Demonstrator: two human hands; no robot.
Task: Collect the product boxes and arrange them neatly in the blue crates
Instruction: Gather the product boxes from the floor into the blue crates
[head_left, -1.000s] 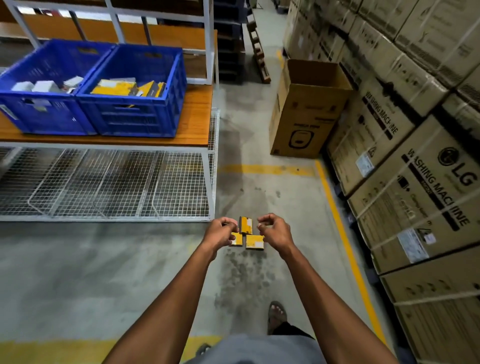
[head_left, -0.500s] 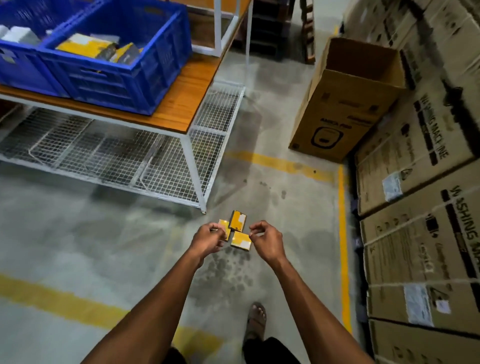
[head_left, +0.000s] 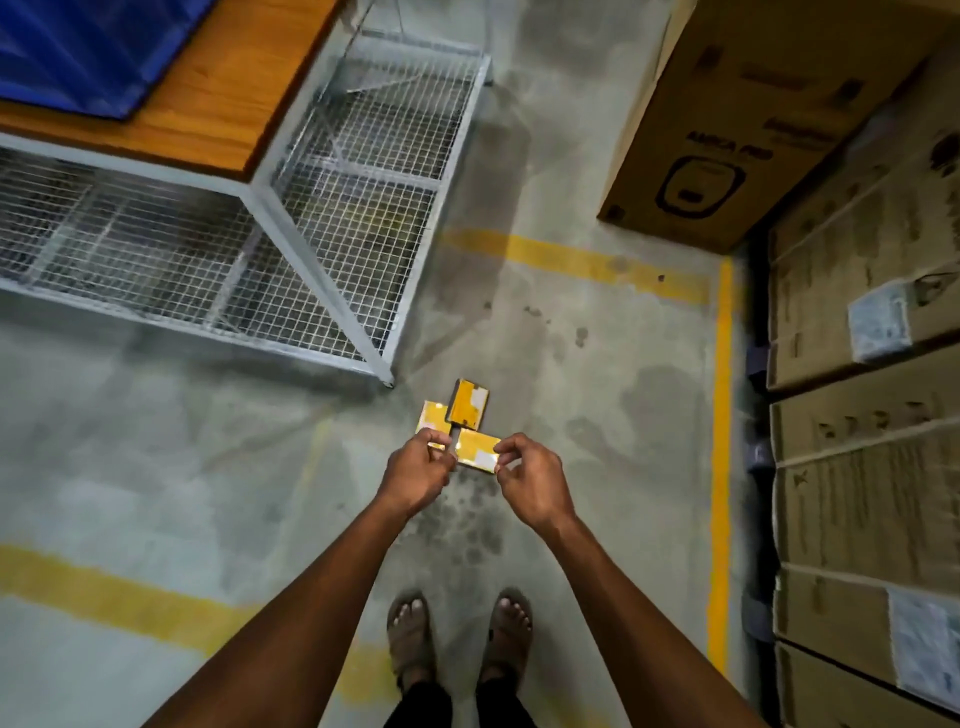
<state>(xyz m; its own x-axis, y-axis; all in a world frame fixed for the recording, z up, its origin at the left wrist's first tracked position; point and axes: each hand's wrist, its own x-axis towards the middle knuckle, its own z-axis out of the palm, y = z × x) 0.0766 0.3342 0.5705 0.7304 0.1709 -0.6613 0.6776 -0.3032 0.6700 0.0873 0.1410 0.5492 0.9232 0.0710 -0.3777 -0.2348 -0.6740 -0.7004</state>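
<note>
Three small yellow product boxes are held out in front of me above the floor. My left hand pinches the left box. My right hand pinches the right end of the near box. A third box stands tilted on top between them. Only a corner of a blue crate shows at the top left, on the wooden table top; its inside is out of view.
A white metal table frame with wire-mesh shelf stands ahead on the left, its leg close to the boxes. An open brown carton stands at the upper right. Stacked cardboard cartons line the right side behind a yellow floor line.
The view has tilted down and moved closer to the table; the crates have slid mostly out of frame. Both hands keep the same hold on the three yellow boxes.
</note>
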